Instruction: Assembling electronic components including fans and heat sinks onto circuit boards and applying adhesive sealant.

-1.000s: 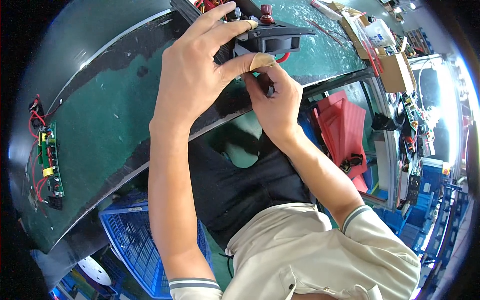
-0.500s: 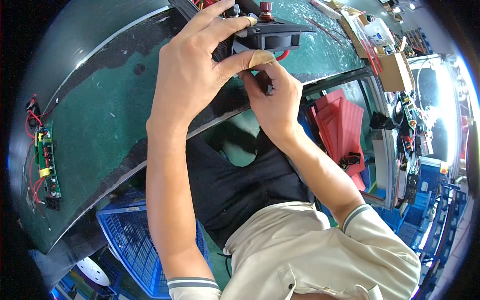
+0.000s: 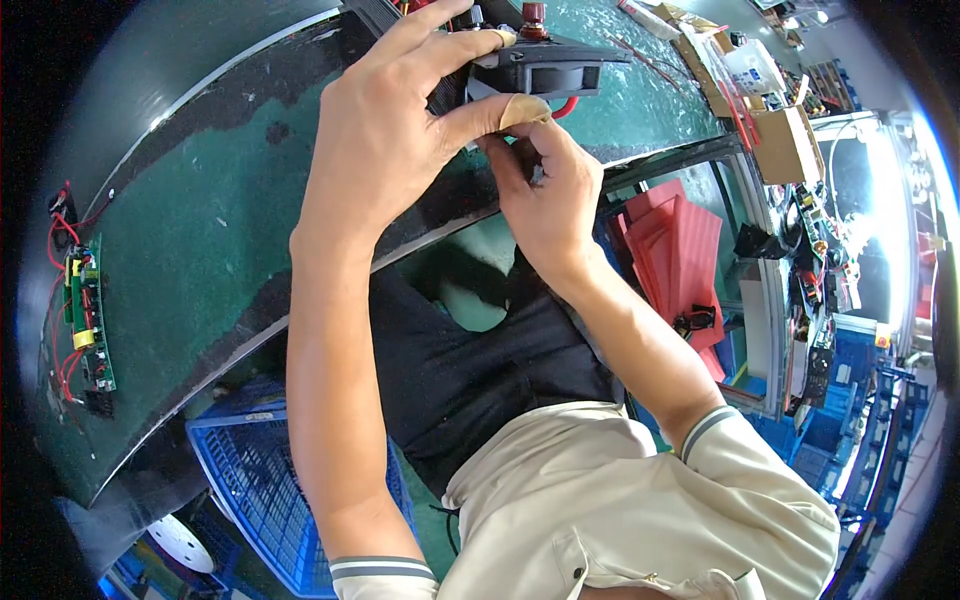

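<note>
At the bench's near edge my left hand (image 3: 375,130) is closed round a black end panel (image 3: 600,54) with a black cooling fan (image 3: 560,78) on its underside. A red screw terminal (image 3: 533,16) and a grey-topped one (image 3: 476,15) stand up from the panel, and a red wire (image 3: 567,108) loops below the fan. Tan tape covers my left thumb tip and one fingertip. Just below, my right hand (image 3: 555,195) has its fingers pinched together beside my left thumb. Whatever sits in that pinch is hidden.
A green circuit board (image 3: 85,310) with red wires lies at the bench's far left. Under the bench edge stands a blue plastic basket (image 3: 250,480). Red foam sheets (image 3: 670,245) lie right of my right arm, below a cardboard box (image 3: 790,145) and loose parts.
Both hands hold nearly the same pose on the panel. The view has shifted very slightly, with the bench and basket a little further left.
</note>
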Demonstrator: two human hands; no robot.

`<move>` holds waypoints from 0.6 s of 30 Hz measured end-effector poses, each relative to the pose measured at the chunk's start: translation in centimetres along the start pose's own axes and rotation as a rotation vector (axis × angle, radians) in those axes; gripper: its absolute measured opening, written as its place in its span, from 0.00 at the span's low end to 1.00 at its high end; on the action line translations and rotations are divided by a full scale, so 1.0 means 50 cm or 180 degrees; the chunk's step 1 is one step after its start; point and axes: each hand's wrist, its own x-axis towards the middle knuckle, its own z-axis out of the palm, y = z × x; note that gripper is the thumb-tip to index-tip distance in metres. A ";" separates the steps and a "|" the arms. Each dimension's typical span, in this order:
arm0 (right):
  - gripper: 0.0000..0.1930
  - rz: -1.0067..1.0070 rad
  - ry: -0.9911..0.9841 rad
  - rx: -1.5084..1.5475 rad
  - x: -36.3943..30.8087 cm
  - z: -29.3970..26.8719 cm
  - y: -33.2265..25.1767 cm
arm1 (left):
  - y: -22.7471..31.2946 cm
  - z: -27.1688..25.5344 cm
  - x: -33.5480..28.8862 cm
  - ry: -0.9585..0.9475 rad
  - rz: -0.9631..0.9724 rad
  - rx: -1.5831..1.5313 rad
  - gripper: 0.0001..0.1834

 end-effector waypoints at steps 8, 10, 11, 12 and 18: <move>0.08 -0.0126 -0.0070 -0.0002 0.005 -0.009 -0.006 | 0.008 -0.003 0.000 -0.0033 0.0016 0.0110 0.25; 0.08 -0.0093 -0.0073 0.0002 0.004 -0.010 -0.002 | 0.013 -0.002 0.002 -0.0085 -0.0167 -0.0163 0.25; 0.08 -0.0137 -0.0077 0.0021 0.004 -0.008 0.001 | 0.012 -0.002 0.000 -0.0087 -0.0175 -0.0168 0.25; 0.08 -0.0181 -0.0083 0.0040 0.003 -0.007 0.004 | 0.011 -0.002 -0.002 -0.0086 -0.0148 -0.0096 0.25; 0.09 -0.0316 -0.0211 -0.0168 0.014 -0.014 -0.003 | 0.019 -0.005 -0.002 -0.0100 -0.0133 -0.0085 0.25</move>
